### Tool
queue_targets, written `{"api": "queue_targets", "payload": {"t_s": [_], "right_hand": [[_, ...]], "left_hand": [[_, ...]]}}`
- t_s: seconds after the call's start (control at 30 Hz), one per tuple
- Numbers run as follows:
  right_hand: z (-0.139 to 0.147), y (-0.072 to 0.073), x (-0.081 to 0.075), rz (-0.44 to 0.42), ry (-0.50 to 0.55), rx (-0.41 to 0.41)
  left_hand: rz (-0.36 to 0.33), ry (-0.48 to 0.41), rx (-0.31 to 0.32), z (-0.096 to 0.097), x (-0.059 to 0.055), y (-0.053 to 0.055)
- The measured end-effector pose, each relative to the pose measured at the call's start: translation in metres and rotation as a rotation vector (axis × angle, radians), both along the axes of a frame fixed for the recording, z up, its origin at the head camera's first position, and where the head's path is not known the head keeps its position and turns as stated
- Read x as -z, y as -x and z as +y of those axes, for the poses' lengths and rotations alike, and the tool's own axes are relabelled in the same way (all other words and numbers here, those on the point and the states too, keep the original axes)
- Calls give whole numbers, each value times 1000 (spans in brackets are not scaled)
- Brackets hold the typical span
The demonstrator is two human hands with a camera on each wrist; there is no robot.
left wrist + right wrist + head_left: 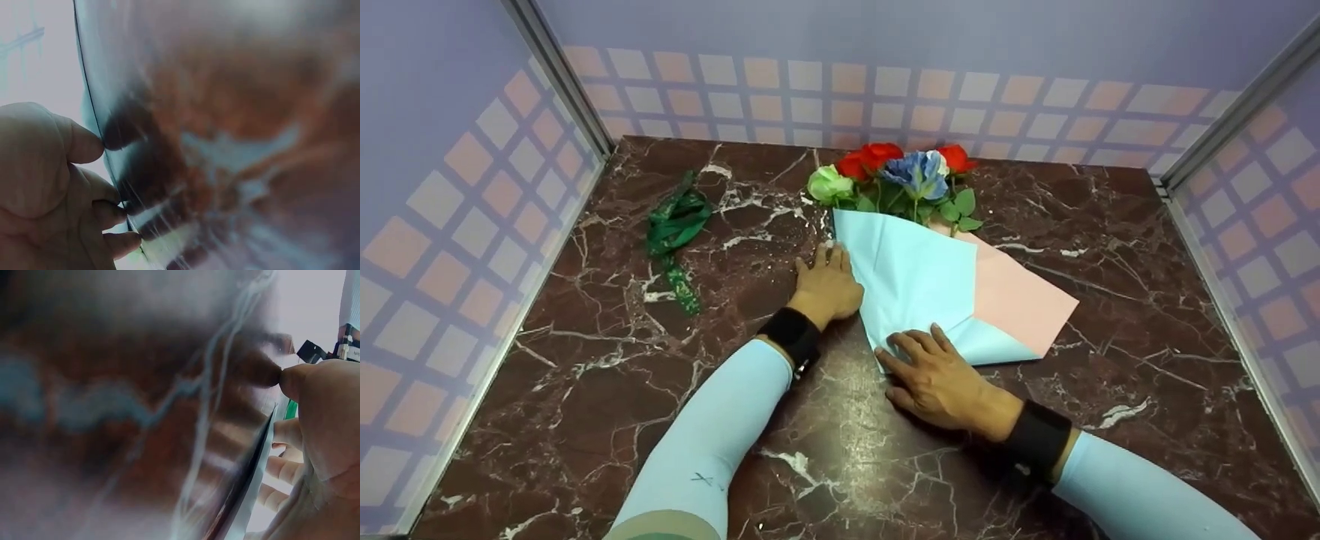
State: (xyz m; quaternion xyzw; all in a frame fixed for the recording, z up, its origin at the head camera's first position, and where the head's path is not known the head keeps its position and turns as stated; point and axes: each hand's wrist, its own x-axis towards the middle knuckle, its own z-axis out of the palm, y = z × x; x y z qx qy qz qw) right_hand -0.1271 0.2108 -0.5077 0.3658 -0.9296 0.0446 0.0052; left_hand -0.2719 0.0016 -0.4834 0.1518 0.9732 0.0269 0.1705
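A bouquet lies on the marble-patterned table, wrapped in light blue wrapping paper (915,270) with a pink side (1012,300) spread out to the right. From its top show red roses (880,157), a blue flower (917,176), a pale green flower (829,184) and green leaves. My left hand (829,285) rests flat beside the paper's left edge, fingers pointing away from me. Across the narrow lower end of the paper, my right hand (941,379) presses with relaxed fingers, its thumb on the table. The stems are hidden inside the wrap.
A green ribbon (679,225) with gold marks lies loosely bunched at the left of the table (585,375). Checkered panels (780,82) enclose the back and both sides. Both wrists wear black bands (1039,439).
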Motion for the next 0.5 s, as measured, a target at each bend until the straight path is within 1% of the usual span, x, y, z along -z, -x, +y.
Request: {"api": "queue_targets", "payload": {"t_s": [0.23,0.43,0.5], "right_hand": [[0,2,1,-6,-15,1],[1,1,1,4,-9,-1],[1,0,1,14,-13,-1]], "left_hand": [[-15,6,-52,-1,-2,28],[-58,4,-96,-3,-7,53],[-62,0,-107,-4,-8,61]]}}
